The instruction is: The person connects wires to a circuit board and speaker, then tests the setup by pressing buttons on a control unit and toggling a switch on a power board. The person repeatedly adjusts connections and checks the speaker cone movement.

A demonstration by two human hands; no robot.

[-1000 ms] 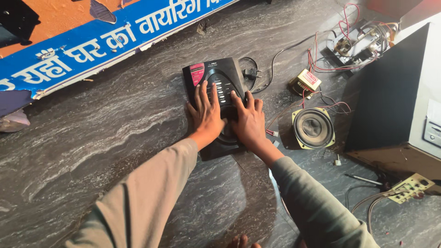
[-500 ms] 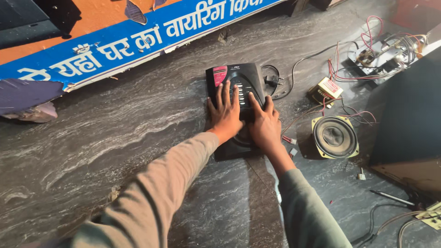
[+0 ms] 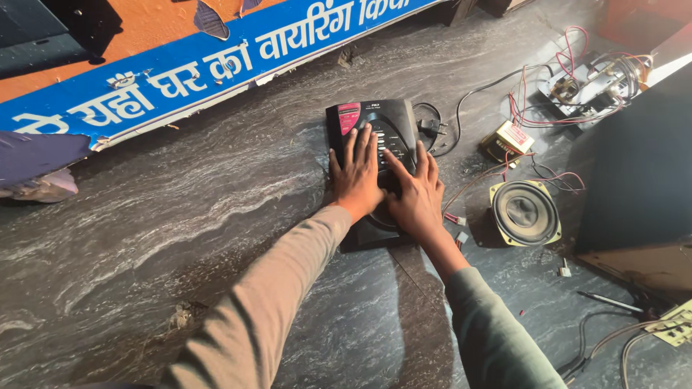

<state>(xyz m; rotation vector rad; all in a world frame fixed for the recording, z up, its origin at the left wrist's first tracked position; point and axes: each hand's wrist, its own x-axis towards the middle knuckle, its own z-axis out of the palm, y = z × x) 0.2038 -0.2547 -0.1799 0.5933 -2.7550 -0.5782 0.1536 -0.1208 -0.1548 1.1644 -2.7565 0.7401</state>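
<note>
Dark grey stone with white veining forms the bench [image 3: 144, 238], and everything lies on it. Along its far left edge rests a long signboard [image 3: 180, 79], blue with white lettering under an orange band, and a torn bluish scrap [image 3: 36, 162] lies at its left end. A small bit of debris [image 3: 180, 315] sits on the stone nearer the camera.

Toward the middle lies a black electronic unit [image 3: 371, 119] with a sloped top, a pink label at its upper left corner and a keypad down its centre. Both hands lie flat on it, side by side and touching. The left hand [image 3: 357, 180] comes in on a tan sleeve, its fingers [image 3: 360, 148] straight and slightly spread over the left part of the keypad, gripping nothing. The right hand [image 3: 417, 196], on a grey-green sleeve, presses down on the right and lower part of the unit, its fingers [image 3: 425, 167] also stretched out and a little apart, palm down.

Just behind the unit a black cable with a plug [image 3: 432, 128] curls. Further right sits a small yellow transformer [image 3: 508, 140] with red and black wires, then a round loudspeaker [image 3: 525, 212] in a yellowish frame, facing up. At the far right stand a bundle of circuit parts and wiring [image 3: 591, 83], a large dark cabinet [image 3: 638, 173] and a pale circuit board [image 3: 674, 328].
</note>
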